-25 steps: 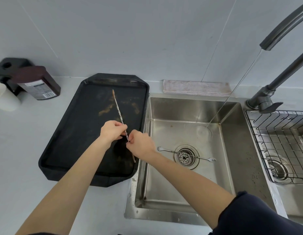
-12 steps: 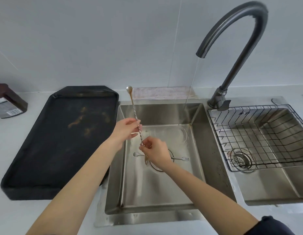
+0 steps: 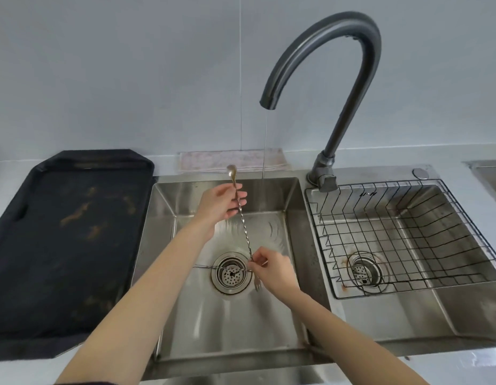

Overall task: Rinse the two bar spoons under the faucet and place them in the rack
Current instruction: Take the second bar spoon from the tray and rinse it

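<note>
Bar spoons, two, steel, twisted stems, seen from our head camera only.

Item one: held bar spoon (image 3: 242, 220), tilted over the left basin (image 3: 292, 207). Our left hand (image 3: 220, 205) forms the upper grip, fingers curled around the stem just below the bowl. Our right hand (image 3: 272, 269) forms the lower grip, pinching the stem just above the forked end, which pokes out beneath it.

Item two: second bar spoon (image 3: 213, 267), flat across the drain (image 3: 231, 273), just left of the lower grip, untouched.

Water stream (image 3: 265, 151) from the faucet (image 3: 324, 87) falls just right of the upper grip; we judge the stem not yet under it.

Rack (image 3: 408, 234): wire, in the right basin, well right of both grips, with no spoon in it.

Progress, by our estimate: early. Both rinses and both placements remain.
</note>
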Demonstrator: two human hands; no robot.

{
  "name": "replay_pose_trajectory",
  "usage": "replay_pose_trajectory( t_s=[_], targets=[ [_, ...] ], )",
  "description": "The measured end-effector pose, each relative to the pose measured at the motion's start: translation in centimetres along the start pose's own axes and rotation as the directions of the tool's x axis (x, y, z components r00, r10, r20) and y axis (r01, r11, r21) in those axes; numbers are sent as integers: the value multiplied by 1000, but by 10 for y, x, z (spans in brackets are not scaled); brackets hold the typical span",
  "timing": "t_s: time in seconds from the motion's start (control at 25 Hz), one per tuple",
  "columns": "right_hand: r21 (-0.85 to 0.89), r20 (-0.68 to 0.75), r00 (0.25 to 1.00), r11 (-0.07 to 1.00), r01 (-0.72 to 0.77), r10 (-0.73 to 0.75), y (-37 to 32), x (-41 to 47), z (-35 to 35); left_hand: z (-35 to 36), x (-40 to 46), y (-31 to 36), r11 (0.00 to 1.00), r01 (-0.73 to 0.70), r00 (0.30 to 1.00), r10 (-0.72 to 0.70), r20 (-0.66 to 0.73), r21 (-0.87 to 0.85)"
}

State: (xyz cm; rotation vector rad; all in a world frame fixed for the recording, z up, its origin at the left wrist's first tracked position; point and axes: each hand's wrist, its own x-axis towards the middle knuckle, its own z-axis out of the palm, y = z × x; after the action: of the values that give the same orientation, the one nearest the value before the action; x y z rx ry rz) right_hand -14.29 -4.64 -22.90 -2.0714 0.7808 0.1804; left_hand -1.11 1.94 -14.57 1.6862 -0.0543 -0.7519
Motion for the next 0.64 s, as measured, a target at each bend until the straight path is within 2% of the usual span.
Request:
replay_pose_trajectory(
  t_s=[0.28,0.48,0.64],
  targets=[
    [75,-18,1000,997,-12,14,18,11,-16,37,22,23,999,-38,999,38,9,15],
    [122,-12,1000,992,-5,7,26,11,-16,60,32,29,997,-80,990,78,-119,-11],
    [148,-13,999,988,39,-37,28,9,-22,65,37,23,996,-94,982,93,-163,2]
  ],
)
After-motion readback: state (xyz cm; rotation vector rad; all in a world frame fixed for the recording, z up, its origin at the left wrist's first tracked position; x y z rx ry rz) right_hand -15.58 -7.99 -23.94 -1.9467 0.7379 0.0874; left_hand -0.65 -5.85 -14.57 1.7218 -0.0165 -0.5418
